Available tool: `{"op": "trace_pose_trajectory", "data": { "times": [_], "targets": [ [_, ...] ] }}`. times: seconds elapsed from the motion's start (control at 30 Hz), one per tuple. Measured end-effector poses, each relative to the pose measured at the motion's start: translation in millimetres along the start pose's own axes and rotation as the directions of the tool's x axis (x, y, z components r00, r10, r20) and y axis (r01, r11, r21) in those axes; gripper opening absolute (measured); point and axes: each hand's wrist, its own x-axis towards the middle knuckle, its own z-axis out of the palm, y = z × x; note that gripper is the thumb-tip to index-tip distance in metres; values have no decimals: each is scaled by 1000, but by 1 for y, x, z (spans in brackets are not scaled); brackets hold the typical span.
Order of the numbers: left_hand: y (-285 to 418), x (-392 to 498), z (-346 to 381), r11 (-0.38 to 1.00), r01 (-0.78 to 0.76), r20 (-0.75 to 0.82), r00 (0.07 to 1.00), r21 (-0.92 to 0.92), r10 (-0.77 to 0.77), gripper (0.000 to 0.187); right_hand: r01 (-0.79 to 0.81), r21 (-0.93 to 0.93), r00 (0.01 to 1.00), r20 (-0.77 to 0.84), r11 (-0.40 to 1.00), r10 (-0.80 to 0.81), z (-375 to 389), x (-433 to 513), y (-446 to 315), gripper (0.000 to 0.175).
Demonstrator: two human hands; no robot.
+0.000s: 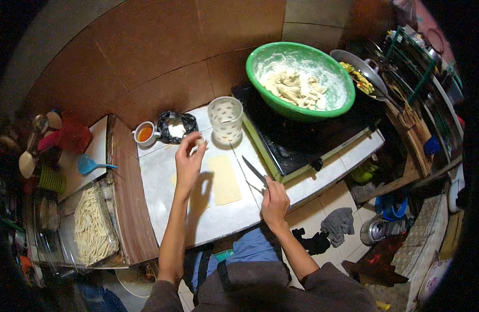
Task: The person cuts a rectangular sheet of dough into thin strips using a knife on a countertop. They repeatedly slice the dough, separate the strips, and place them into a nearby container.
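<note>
My right hand [275, 201] grips a knife [254, 170] by its handle, the blade pointing up and left over the tiled counter [228, 220]. Raised above the counter, my left hand [190, 158] has thumb and fingers curled around a small pale piece, perhaps dough. Between the hands lies a flat rectangular sheet of dough [225, 180]. Another bit of dough [173, 178] shows partly behind my left wrist. Beyond my left hand are a black plastic bag [178, 126] with white powder and a cup [146, 134] of orange liquid. A patterned clear container [226, 121] stands behind the sheet.
A green basin [300, 82] of floury dough rests on a black-topped stove [286, 144], with a pan [360, 74] of food behind it. At left are a tray of cut noodles [93, 230], a wooden board [132, 195] and a blue ladle [92, 165]. Cloths [337, 226] lie on the floor.
</note>
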Motion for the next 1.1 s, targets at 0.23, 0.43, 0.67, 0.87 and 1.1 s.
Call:
{"op": "trace_pose_trajectory", "data": {
  "times": [0.23, 0.43, 0.67, 0.87, 1.1],
  "targets": [
    [88, 91, 147, 867, -493, 63, 865, -77, 498, 34, -156, 41, 983, -93, 987, 159, -57, 24, 2, 33],
    [62, 63, 160, 779, -620, 306, 763, 97, 569, 28, -176, 13, 978, -113, 984, 176, -69, 11, 6, 34],
    [-29, -46, 16, 951, -102, 59, 994, 291, 88, 24, -184, 167, 979, 114, 969, 167, -45, -17, -6, 33],
    [-85, -124, -97, 664, 151, -168, 985, 733, -38, 43, -121, 79, 969, 226, 989, 100, 12, -16, -5, 37],
    [-97, -104, -127, 681, 93, -72, 996, 726, -60, 53, 10, -206, 995, 104, 978, 12, 57, 0, 8, 44]
  ]
}}
